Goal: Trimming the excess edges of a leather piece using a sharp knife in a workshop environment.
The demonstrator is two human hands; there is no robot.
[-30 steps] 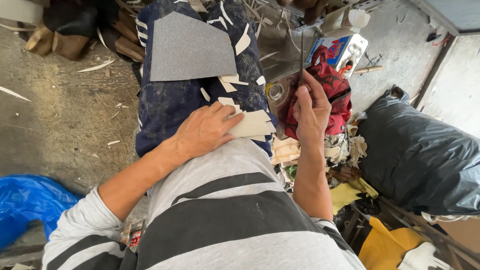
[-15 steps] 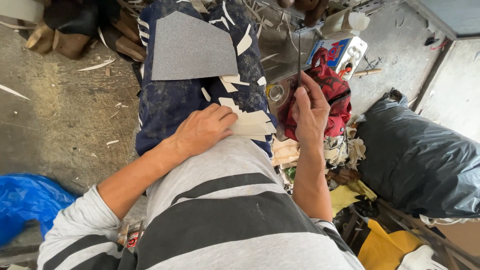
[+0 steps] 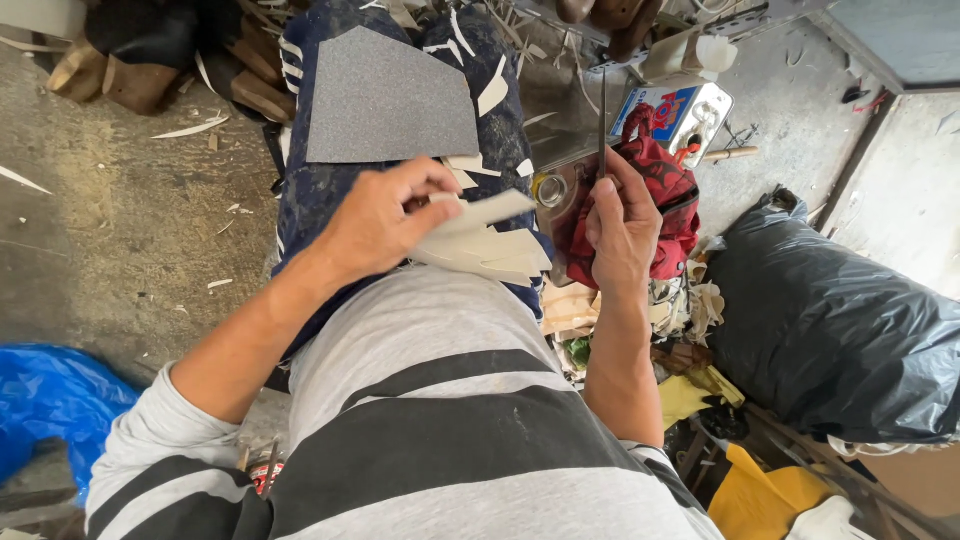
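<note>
- My left hand [image 3: 375,222] was closed in a pinch on a pale off-white strip [image 3: 487,211], thumb and fingers clamped on its near end, strip sticking out to the right, roughly level.
- That strip sat just above a fanned stack of similar pale cut pieces [image 3: 490,253] lying on my lap, at the edge of my striped shirt [image 3: 440,420].
- My right hand [image 3: 622,225] was closed around a thin dark blade [image 3: 602,115], held upright, tip pointing away from me; could not tell if knife or file.
- Blade and strip were apart, hands near each other but not touching.
- Lap was covered by dark blue cloth with white marks [image 3: 320,190]; loose pale offcuts [image 3: 492,92] were scattered on it.
- A grey sandpaper-like sheet [image 3: 385,95] lay flat on the cloth further out, beyond my left hand.
- Behind my right hand: a red fabric bag [image 3: 675,215], touching a shiny metal tin [image 3: 555,185] with a round opening.
- Further right: a colourful rectangular can [image 3: 685,110], a big black plastic sack [image 3: 840,330].
- Lower right: yellow material [image 3: 760,495], mixed scraps.
- Left: concrete floor [image 3: 120,230] with shavings, brown leather pieces [image 3: 120,75] at top, blue plastic [image 3: 50,410] at bottom corner.
</note>
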